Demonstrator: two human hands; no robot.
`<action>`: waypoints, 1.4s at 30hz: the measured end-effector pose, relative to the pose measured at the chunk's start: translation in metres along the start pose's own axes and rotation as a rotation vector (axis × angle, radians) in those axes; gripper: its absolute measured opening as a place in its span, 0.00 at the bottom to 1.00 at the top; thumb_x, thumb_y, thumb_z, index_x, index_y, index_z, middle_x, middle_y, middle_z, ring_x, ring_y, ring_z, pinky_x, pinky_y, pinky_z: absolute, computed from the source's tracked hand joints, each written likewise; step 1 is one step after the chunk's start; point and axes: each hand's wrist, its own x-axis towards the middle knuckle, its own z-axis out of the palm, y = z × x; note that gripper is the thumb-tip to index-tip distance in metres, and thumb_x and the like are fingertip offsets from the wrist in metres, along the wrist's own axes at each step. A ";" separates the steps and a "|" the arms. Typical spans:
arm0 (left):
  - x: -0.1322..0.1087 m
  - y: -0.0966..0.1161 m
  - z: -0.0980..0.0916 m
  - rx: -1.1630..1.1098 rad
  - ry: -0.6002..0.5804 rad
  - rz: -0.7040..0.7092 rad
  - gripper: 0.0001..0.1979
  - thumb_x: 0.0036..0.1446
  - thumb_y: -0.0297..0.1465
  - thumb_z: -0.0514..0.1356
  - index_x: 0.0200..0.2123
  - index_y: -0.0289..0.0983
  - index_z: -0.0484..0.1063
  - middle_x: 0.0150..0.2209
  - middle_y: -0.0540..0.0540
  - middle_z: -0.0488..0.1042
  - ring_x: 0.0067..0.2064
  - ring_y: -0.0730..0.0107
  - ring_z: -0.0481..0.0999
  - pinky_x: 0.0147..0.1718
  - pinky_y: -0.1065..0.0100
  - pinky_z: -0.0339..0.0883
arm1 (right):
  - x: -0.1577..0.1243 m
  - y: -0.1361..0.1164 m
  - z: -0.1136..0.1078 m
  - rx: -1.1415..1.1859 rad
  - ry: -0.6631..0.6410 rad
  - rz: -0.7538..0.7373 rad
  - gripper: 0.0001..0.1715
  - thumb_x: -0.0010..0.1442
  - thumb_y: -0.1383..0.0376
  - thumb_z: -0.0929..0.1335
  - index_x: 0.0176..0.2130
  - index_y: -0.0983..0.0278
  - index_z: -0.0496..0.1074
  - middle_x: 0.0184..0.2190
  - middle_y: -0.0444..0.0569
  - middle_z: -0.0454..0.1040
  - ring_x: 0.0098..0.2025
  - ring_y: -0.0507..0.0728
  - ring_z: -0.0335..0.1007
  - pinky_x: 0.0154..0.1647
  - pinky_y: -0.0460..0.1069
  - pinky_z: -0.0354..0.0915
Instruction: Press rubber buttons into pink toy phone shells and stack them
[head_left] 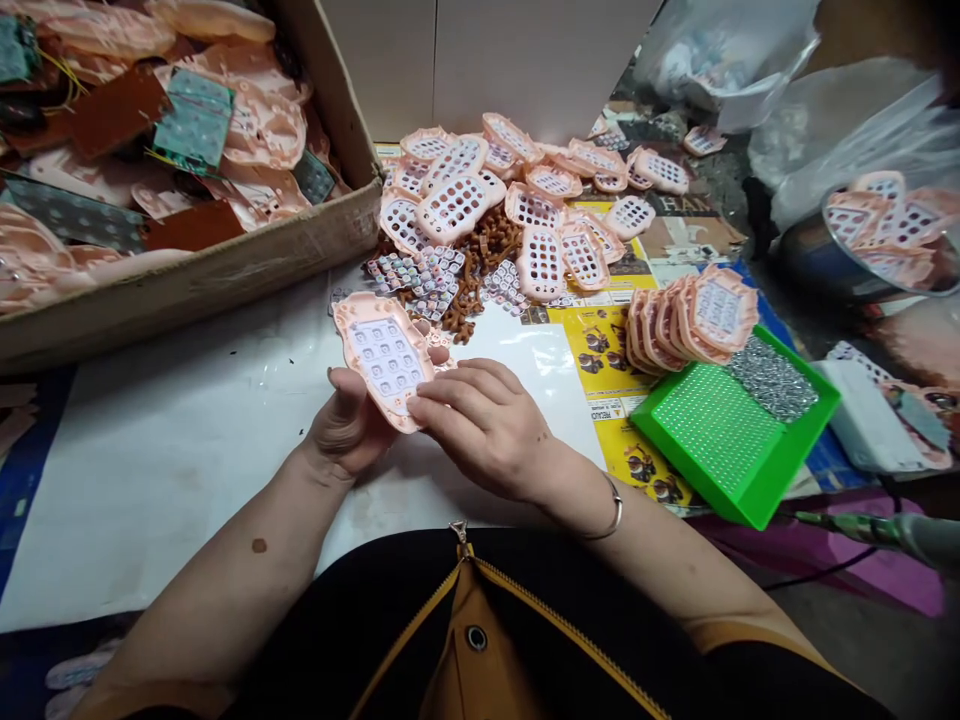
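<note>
My left hand (346,425) holds a pink plastic keypad cover (382,358) from below, thumb on its near edge; a white key mat sits in the cover. My right hand (484,420) lies over the cover's near right corner, fingers together and pressing on it. Just beyond lie loose white key mats (420,275) and brown rubber pieces (480,265). A heap of empty pink covers (495,195) with open key holes spreads behind them.
A cardboard box (225,265) of pink shells and circuit boards stands at the left. A row of stacked covers (686,320) leans by a green tray (739,430) of small screws. A screwdriver tool (892,530) lies at the right. Plastic bags (750,60) sit behind.
</note>
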 end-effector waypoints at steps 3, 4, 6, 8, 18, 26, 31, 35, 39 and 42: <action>0.001 0.004 0.003 0.037 0.016 -0.026 0.51 0.38 0.60 0.70 0.60 0.35 0.69 0.53 0.36 0.77 0.58 0.45 0.73 0.55 0.55 0.71 | -0.007 0.006 -0.007 -0.090 0.056 0.040 0.10 0.66 0.72 0.66 0.47 0.67 0.74 0.42 0.50 0.81 0.46 0.56 0.73 0.53 0.54 0.65; 0.001 0.006 0.003 0.045 0.036 -0.039 0.49 0.37 0.59 0.71 0.58 0.35 0.71 0.55 0.36 0.76 0.56 0.47 0.75 0.52 0.56 0.73 | -0.011 0.010 -0.012 -0.142 0.043 0.081 0.10 0.66 0.71 0.66 0.47 0.66 0.75 0.42 0.50 0.82 0.45 0.56 0.73 0.52 0.54 0.65; 0.003 0.013 0.003 0.033 0.113 -0.034 0.45 0.36 0.58 0.72 0.53 0.36 0.75 0.54 0.38 0.75 0.50 0.55 0.79 0.45 0.62 0.77 | -0.021 0.019 -0.024 -0.299 -0.033 0.188 0.09 0.66 0.70 0.66 0.45 0.65 0.76 0.40 0.50 0.82 0.41 0.56 0.72 0.47 0.54 0.64; 0.005 0.019 0.002 -0.004 0.217 0.001 0.40 0.35 0.55 0.74 0.49 0.37 0.77 0.49 0.43 0.78 0.41 0.65 0.80 0.40 0.67 0.79 | -0.034 0.029 -0.038 -0.491 -0.178 0.323 0.11 0.67 0.70 0.64 0.41 0.65 0.77 0.36 0.52 0.81 0.37 0.58 0.69 0.40 0.55 0.62; 0.004 0.022 0.003 -0.101 0.328 0.026 0.32 0.36 0.47 0.77 0.43 0.37 0.79 0.38 0.48 0.78 0.33 0.71 0.78 0.34 0.69 0.80 | -0.051 0.048 -0.057 -0.582 -0.870 0.742 0.17 0.64 0.69 0.62 0.32 0.67 0.79 0.32 0.59 0.78 0.35 0.62 0.70 0.34 0.55 0.56; 0.004 0.023 0.006 -0.093 0.351 0.023 0.31 0.37 0.47 0.77 0.43 0.37 0.78 0.37 0.48 0.78 0.31 0.71 0.77 0.33 0.68 0.79 | 0.034 0.131 -0.008 -0.390 -0.588 0.981 0.21 0.68 0.57 0.64 0.53 0.68 0.72 0.47 0.62 0.77 0.48 0.64 0.73 0.47 0.55 0.65; 0.002 0.023 0.007 -0.111 0.345 0.007 0.31 0.37 0.45 0.78 0.43 0.36 0.77 0.35 0.47 0.77 0.31 0.71 0.77 0.33 0.66 0.79 | 0.035 0.178 0.012 -0.484 -0.637 1.290 0.39 0.63 0.49 0.68 0.60 0.76 0.62 0.52 0.74 0.73 0.56 0.72 0.70 0.53 0.60 0.65; 0.001 0.020 0.007 -0.111 0.323 -0.005 0.30 0.39 0.44 0.77 0.43 0.36 0.76 0.35 0.47 0.77 0.31 0.71 0.77 0.33 0.67 0.79 | 0.023 0.190 0.010 -0.371 -0.543 1.339 0.51 0.57 0.52 0.72 0.67 0.73 0.52 0.56 0.70 0.72 0.58 0.72 0.70 0.54 0.60 0.66; 0.002 0.018 0.006 -0.088 0.294 0.003 0.29 0.41 0.44 0.76 0.43 0.36 0.76 0.35 0.48 0.77 0.31 0.72 0.77 0.33 0.68 0.79 | 0.014 0.184 0.001 -0.318 -0.376 1.344 0.40 0.60 0.53 0.68 0.64 0.70 0.58 0.57 0.66 0.72 0.58 0.70 0.69 0.56 0.59 0.66; 0.002 0.017 0.007 -0.067 0.284 0.004 0.28 0.41 0.44 0.76 0.43 0.36 0.75 0.35 0.48 0.78 0.30 0.72 0.77 0.33 0.68 0.78 | 0.008 0.176 -0.002 -0.334 -0.499 1.326 0.38 0.57 0.56 0.69 0.61 0.70 0.62 0.57 0.67 0.71 0.58 0.70 0.68 0.55 0.59 0.66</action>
